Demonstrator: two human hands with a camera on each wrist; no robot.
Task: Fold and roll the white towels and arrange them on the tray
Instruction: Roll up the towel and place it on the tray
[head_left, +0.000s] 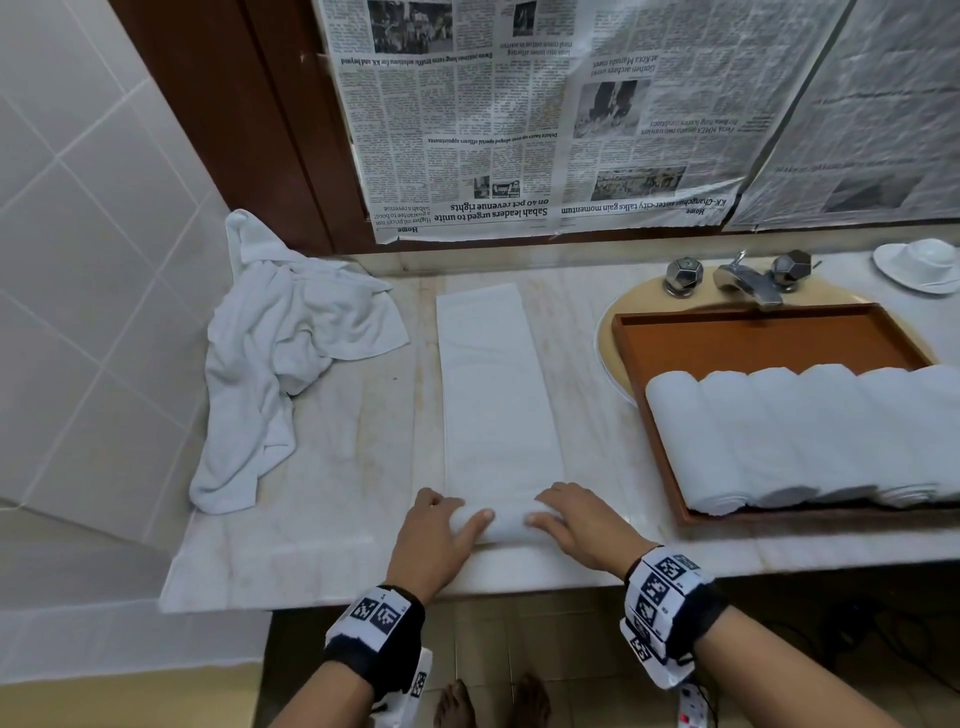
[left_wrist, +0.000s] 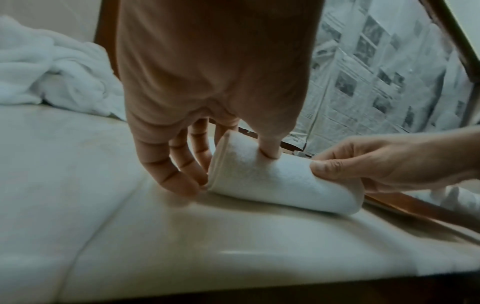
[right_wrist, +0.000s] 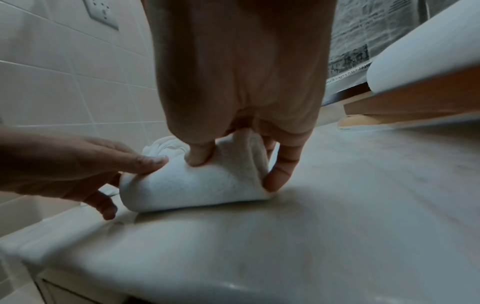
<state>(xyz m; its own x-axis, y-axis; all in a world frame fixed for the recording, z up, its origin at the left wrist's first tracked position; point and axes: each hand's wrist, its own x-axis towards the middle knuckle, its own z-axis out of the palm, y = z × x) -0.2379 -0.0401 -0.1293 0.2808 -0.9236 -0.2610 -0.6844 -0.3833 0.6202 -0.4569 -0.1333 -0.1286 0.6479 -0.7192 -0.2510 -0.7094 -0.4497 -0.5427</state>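
A white towel (head_left: 493, 395) folded into a long strip lies on the marble counter, running away from me. Its near end is rolled into a short roll (head_left: 506, 522) (left_wrist: 272, 181) (right_wrist: 202, 183). My left hand (head_left: 441, 525) (left_wrist: 207, 144) grips the roll's left end, thumb on top and fingers round the far side. My right hand (head_left: 566, 519) (right_wrist: 233, 148) grips its right end the same way. An orange-brown tray (head_left: 753, 338) lies across the sink at the right, with several rolled white towels (head_left: 805, 431) in a row along its near side.
A heap of unfolded white towels (head_left: 280, 358) lies at the counter's left end against the tiled wall. A tap with two handles (head_left: 743, 275) stands behind the tray, and a white cup and saucer (head_left: 919, 262) at the far right. Newspaper (head_left: 545, 114) covers the mirror.
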